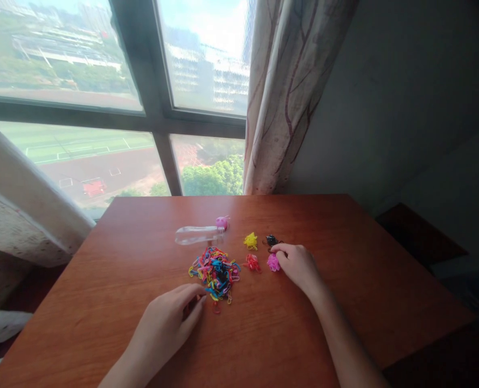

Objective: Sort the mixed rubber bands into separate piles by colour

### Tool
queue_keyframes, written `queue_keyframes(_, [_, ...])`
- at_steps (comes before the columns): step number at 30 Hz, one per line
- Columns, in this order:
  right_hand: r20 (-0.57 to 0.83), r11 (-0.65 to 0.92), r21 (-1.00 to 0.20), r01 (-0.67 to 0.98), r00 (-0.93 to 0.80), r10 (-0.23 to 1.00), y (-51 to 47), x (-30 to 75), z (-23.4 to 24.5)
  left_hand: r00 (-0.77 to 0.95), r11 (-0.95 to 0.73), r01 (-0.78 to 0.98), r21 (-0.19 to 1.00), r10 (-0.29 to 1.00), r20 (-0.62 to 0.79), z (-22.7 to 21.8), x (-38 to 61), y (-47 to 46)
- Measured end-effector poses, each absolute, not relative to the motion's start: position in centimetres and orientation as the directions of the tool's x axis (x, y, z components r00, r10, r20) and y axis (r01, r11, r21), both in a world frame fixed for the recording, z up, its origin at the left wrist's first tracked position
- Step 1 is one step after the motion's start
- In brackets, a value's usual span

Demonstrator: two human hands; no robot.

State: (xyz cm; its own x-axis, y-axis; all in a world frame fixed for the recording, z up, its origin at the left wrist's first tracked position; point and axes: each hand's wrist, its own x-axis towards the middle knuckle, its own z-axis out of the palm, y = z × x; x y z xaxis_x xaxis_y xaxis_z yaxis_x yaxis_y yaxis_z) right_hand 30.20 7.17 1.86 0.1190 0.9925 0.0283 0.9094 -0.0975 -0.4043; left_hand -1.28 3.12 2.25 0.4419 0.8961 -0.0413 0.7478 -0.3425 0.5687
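A mixed heap of small coloured loops, which look like rubber bands (219, 272), lies on the wooden table. My left hand (170, 318) rests at the heap's near left edge, thumb and fingertips drawn together; anything between them is too small to make out. Over to the right, my right hand (298, 264) pinches at the near side of a small black pile (271, 240), with a dark loop at its fingertips. Partly beneath that hand is a pink pile (273, 263). A red pile (253, 263) and a yellow pile (250, 241) sit between the heap and my right hand.
Behind the heap a clear plastic bottle (196, 235) lies on its side, a pink cap (222, 222) near its mouth. The table (150, 231) reaches the window (164, 118). A patterned curtain (279, 97) hangs at the back edge; another curtain is at left.
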Motion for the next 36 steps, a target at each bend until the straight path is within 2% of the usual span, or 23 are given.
queue_keyframes(16, [0.027,-0.123,-0.330,0.936,0.140,0.990,7.2,29.4,1.7,0.443,-0.358,0.756,0.548,0.896,-0.025,2.1,-1.2,3.0])
queue_keyframes(22, [0.095,-0.082,-0.386,0.919,0.127,0.987,6.0,28.5,2.0,0.448,-0.367,0.757,0.541,0.894,-0.019,2.2,-1.2,3.0])
queue_keyframes(27, [0.217,0.123,-0.548,0.827,-0.002,0.976,3.3,25.2,1.7,0.444,-0.356,0.760,0.543,0.895,-0.035,2.1,-1.2,3.0])
queue_keyframes(30, [0.180,0.146,-0.562,0.814,-0.051,0.982,1.8,22.8,1.1,0.445,-0.349,0.756,0.553,0.894,-0.044,2.0,-1.1,3.0])
queue_keyframes(36, [0.138,0.083,-0.545,0.835,-0.008,0.990,0.6,20.6,-0.3,0.442,-0.339,0.760,0.555,0.895,-0.059,2.2,-0.8,2.8])
